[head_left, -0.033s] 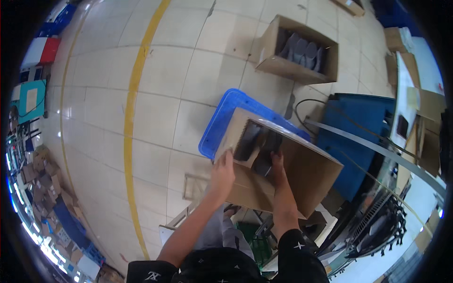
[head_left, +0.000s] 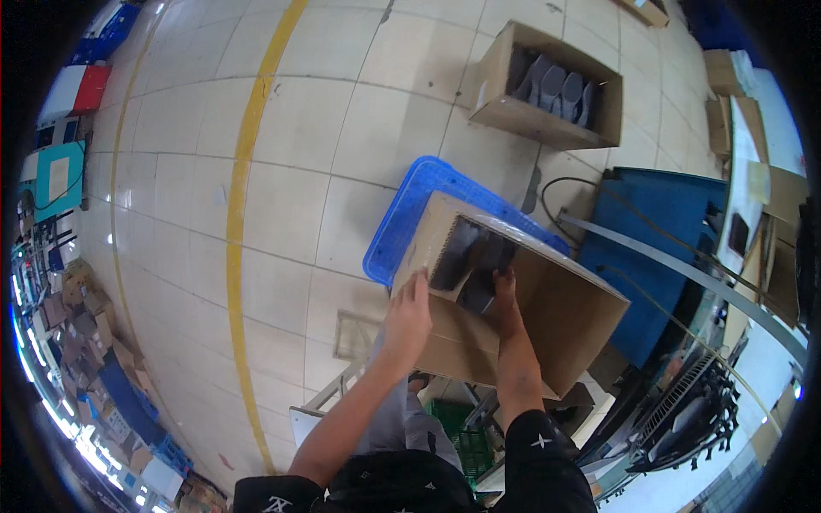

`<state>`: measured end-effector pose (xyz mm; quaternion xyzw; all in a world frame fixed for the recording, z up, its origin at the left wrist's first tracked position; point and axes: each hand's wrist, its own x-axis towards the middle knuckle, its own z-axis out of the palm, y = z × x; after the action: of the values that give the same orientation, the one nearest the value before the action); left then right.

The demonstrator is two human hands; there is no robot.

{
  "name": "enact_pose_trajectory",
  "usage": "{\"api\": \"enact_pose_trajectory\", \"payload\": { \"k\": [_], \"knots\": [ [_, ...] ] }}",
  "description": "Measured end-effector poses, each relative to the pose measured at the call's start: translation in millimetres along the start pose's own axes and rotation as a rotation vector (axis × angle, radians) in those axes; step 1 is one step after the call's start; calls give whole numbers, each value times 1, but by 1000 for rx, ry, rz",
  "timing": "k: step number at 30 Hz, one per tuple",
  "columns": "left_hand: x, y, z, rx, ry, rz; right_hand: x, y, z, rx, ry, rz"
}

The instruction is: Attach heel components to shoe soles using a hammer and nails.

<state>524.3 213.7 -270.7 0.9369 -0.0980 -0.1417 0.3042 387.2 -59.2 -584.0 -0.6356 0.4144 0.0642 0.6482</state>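
Note:
A brown cardboard box [head_left: 590, 318] stands open in front of me, partly over a blue plastic stool or crate top [head_left: 389, 244]. Its near left edge is gripped by my left hand [head_left: 407, 321], fingertips bent over the cardboard. My right hand [head_left: 506, 295] reaches into the box, its fingers closed around a dark grey curved piece [head_left: 479, 292] that is partly hidden by the hand. Next to that piece, against the left wall inside, lies another dark grey, smooth piece [head_left: 457, 256]. The box's right half shows bare cardboard.
Beyond stands a second cardboard box [head_left: 522, 128] holding several grey rounded pieces [head_left: 552, 88]. A blue panel or cabinet [head_left: 658, 256] with a metal bar [head_left: 684, 261] and cables is on the right. A green crate [head_left: 469, 440] sits near my legs. A yellow line [head_left: 237, 256] crosses the tiled floor.
The whole picture has shifted slightly. Both hands keep the same places on the box and the grey piece.

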Motion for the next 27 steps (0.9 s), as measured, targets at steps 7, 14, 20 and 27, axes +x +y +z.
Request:
{"api": "enact_pose_trajectory", "payload": {
  "k": [7,14,20,27],
  "knots": [
    [2,7,-13,11,-164,-172,7,-71,65,-1592,-36,273],
    [-15,-38,-36,33,-110,10,-241,-315,45,-477,-280,-442],
    [8,65,-45,684,-460,120,-506,-307,-190,-336,598,-475],
    [-176,395,41,-139,-1179,493,-563,-166,-369,-302,1377,232]
  ]
}}
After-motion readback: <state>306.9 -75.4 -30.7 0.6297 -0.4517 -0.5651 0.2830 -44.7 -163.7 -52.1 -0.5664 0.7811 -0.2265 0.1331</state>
